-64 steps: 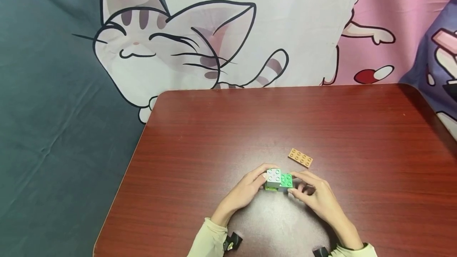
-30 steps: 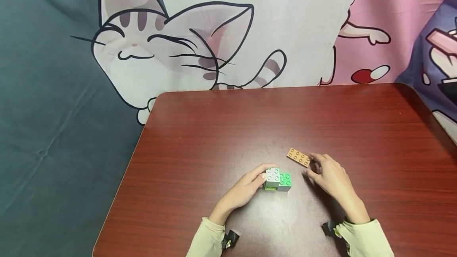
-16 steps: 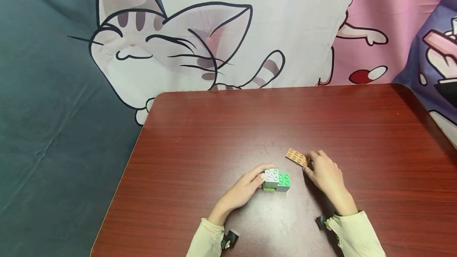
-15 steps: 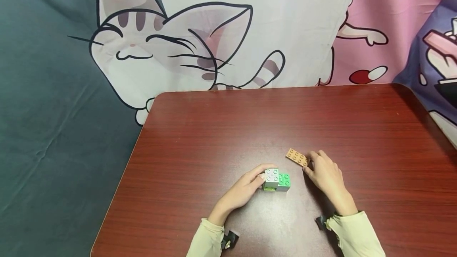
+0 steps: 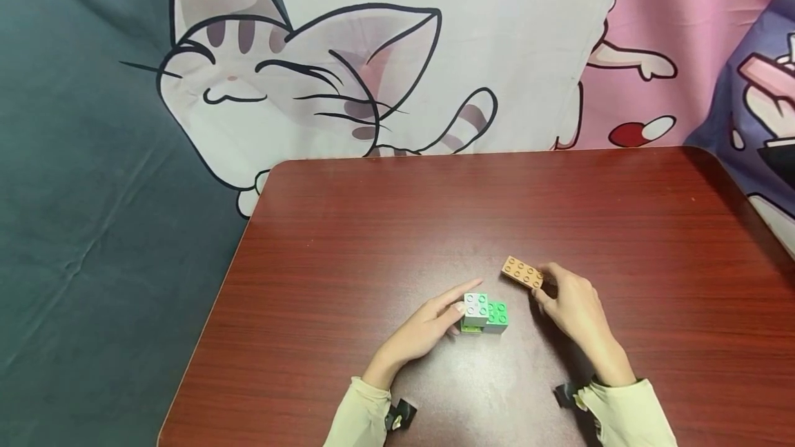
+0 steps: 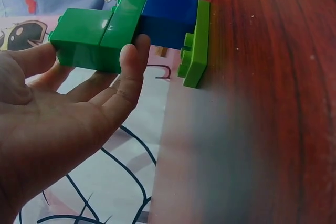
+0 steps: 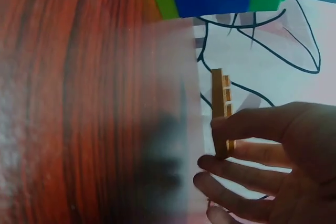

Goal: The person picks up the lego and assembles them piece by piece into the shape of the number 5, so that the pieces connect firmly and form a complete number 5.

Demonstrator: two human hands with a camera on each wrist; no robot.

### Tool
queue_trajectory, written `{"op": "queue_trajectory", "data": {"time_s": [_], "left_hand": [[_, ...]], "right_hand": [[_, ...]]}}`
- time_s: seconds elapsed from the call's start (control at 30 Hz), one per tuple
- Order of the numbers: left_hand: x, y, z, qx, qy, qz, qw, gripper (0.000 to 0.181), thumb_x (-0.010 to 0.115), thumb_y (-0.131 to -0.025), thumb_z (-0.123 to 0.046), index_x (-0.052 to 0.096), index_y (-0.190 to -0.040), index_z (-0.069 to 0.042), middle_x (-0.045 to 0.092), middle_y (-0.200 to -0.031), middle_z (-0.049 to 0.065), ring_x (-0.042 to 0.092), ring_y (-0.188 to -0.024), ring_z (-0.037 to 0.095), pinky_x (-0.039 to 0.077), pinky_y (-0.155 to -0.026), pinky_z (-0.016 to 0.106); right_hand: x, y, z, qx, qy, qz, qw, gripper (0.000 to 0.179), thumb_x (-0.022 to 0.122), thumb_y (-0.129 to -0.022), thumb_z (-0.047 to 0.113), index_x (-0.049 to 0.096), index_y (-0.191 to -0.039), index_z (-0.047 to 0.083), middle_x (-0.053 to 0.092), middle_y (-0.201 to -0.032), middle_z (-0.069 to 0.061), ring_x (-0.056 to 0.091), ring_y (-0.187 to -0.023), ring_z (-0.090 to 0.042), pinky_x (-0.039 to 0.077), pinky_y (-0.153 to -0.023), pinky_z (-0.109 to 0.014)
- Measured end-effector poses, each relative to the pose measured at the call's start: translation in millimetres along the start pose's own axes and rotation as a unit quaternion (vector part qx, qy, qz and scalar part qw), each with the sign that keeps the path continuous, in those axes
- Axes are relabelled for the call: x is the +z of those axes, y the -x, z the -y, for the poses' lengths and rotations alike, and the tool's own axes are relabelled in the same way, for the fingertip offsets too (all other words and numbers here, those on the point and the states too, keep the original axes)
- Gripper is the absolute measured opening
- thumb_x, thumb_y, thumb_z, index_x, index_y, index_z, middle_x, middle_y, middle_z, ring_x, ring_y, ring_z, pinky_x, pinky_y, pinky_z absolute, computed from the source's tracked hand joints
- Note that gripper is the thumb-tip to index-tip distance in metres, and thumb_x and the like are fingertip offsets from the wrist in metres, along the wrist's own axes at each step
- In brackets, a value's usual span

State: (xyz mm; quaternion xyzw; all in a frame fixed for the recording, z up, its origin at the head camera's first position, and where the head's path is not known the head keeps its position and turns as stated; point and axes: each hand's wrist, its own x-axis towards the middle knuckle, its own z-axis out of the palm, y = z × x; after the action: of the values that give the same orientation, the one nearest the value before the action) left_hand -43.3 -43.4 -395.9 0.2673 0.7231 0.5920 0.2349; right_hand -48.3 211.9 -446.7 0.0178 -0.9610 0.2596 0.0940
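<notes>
A stack of toy building bricks [image 5: 497, 314] stands on the table. From the side in the left wrist view it has a lime flat plate [image 6: 197, 51] at the bottom, a blue brick [image 6: 169, 18], then two green bricks [image 6: 84, 27]. My left hand [image 5: 421, 331] is at its left side, thumb against the top brick, index finger straight and reaching past the back. To the right, my right hand [image 5: 577, 305] pinches a tan flat brick [image 5: 520, 272] by its right end, between thumb and index finger; its remaining fingers hang loosely below.
The stack and the tan brick are on a reddish-brown table [image 5: 385, 226], the tan one behind and to the right. A curtain with a cartoon cat [image 5: 236, 109] hangs beyond the far edge. Each wrist carries a small black camera mount [image 5: 400, 415].
My right hand has left the stack, reached to the tan brick and taken hold of its end. My left index finger has straightened away from the stack. The stack has kept its place.
</notes>
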Motion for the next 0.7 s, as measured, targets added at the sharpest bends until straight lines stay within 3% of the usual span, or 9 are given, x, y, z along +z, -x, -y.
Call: {"op": "queue_trajectory", "data": {"time_s": [0.17,0.33,0.53,0.7], "left_hand": [[0.7,0.5,1.6,0.003,0.001,-0.006,1.0,0.039,0.035,-0.092,-0.013,0.036,-0.131,-0.017,0.054,-0.102,0.005,0.052,-0.065,0.02,0.048,-0.059,0.037],[0.1,0.0,2.8,0.004,0.001,0.002,1.0,0.037,0.034,-0.093,-0.014,0.038,-0.129,-0.013,0.056,-0.094,0.013,0.05,-0.066,0.012,0.047,-0.059,0.035],[0.2,-0.2,3.3,-0.002,0.009,0.008,0.9999,0.037,0.03,-0.094,-0.014,0.037,-0.129,-0.007,0.055,-0.104,0.008,0.055,-0.085,0.024,0.045,-0.072,0.039],[1.5,-2.7,17.0,-0.01,0.019,0.009,0.9997,0.039,0.024,-0.095,-0.019,0.035,-0.13,-0.006,0.053,-0.108,0.009,0.053,-0.089,0.028,0.044,-0.075,0.041]], "right_hand": [[-3.4,3.7,3.0,-0.022,-0.028,-0.026,0.999,0.037,0.067,-0.066,0.013,0.057,-0.101,0.004,0.062,-0.086,-0.014,0.056,-0.074,-0.036,0.04,-0.059,-0.049],[-13.7,6.6,11.4,-0.043,-0.055,-0.042,0.9967,0.037,0.068,-0.066,0.01,0.057,-0.101,0.004,0.062,-0.081,-0.009,0.058,-0.073,-0.03,0.04,-0.061,-0.046],[-26.8,11.0,22.7,-0.069,-0.072,-0.053,0.9936,0.036,0.067,-0.066,0.009,0.058,-0.101,0.007,0.062,-0.08,-0.004,0.058,-0.075,-0.024,0.04,-0.064,-0.039],[-32.3,15.4,30.4,-0.091,-0.082,-0.054,0.991,0.038,0.068,-0.066,0.008,0.058,-0.102,0.009,0.061,-0.082,0.001,0.057,-0.075,-0.018,0.04,-0.066,-0.035]]}}
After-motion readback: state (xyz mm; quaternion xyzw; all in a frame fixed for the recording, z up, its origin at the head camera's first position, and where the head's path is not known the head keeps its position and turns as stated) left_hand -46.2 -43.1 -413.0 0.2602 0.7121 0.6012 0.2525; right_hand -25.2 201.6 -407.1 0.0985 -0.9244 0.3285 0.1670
